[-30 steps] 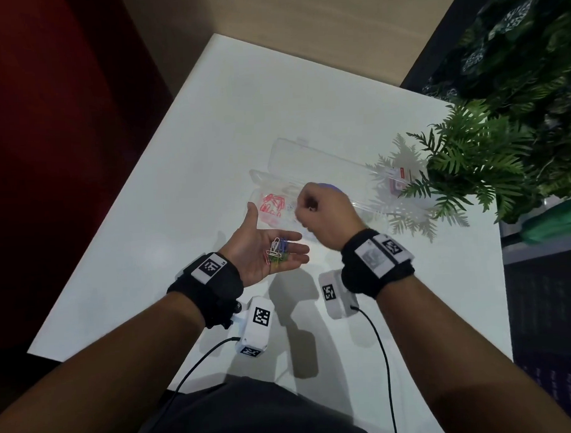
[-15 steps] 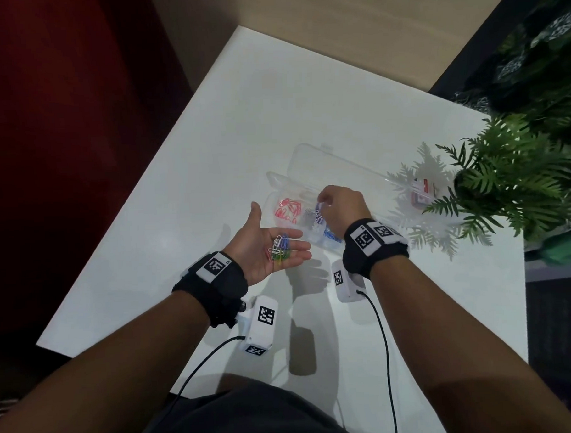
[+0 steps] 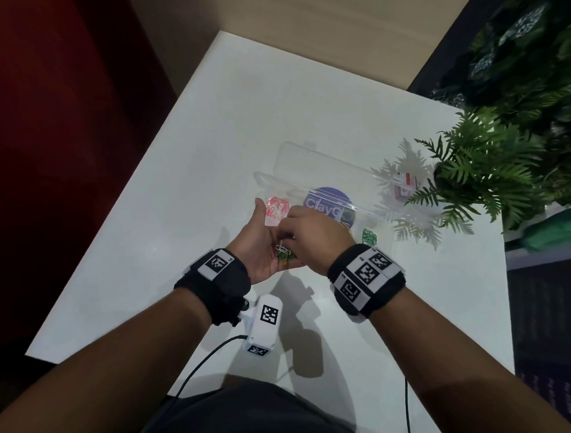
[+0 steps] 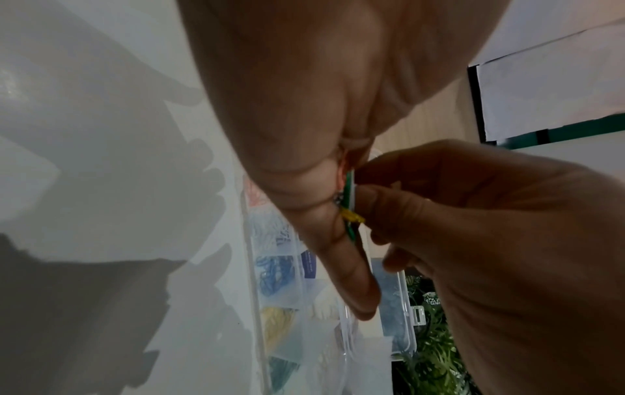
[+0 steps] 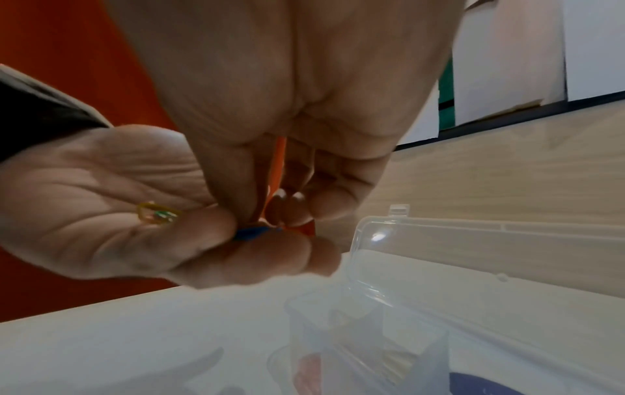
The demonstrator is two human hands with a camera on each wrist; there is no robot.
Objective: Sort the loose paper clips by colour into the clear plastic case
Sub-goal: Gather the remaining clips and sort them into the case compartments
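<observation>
The clear plastic case [image 3: 308, 159] lies open on the white table [image 3: 209, 147], with red clips [image 3: 277, 206] in its left compartment and green clips [image 3: 369, 236] further right. In the left wrist view the case [image 4: 252, 267] also holds blue clips [image 4: 274, 270] and yellow clips [image 4: 277, 320]. My left hand [image 3: 259, 247] is held palm up just in front of the case, carrying a small pile of mixed clips [image 3: 283, 250]. My right hand [image 3: 314, 234] reaches into that palm. Its thumb and fingertips pinch a blue clip [image 5: 257, 230], beside a yellow and green one [image 5: 155, 213].
A potted fern [image 3: 478, 162] overhangs the case's right end, with a small white box [image 3: 405, 185] beneath its fronds. A round purple label [image 3: 326, 201] shows through the case. A white tagged device [image 3: 266, 325] with a cable hangs below my left wrist. The table's left edge runs diagonally.
My right hand has come back from the case's compartments to my left palm and now pinches a clip there. My left hand has stayed palm up, slightly closer to the case.
</observation>
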